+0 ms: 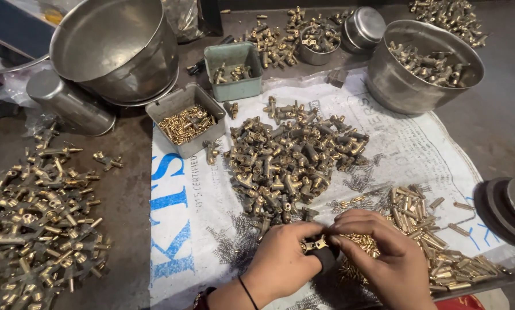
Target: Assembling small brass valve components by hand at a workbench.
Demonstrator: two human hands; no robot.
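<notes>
Sacking (418,150), white and woven, covered the grey desk (132,189) beneath a heaped pile of brass valve bodies (292,158). At its near edge, left hand (280,264) and right hand (386,258) met fingertip to fingertip, both pinching one small brass fitting (316,245).

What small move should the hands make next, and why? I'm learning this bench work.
Probably press the piece home: the left hand and right hand pinch one small brass fitting between their fingertips, held above the white sack, with springs and brass pins lying close by.
</notes>
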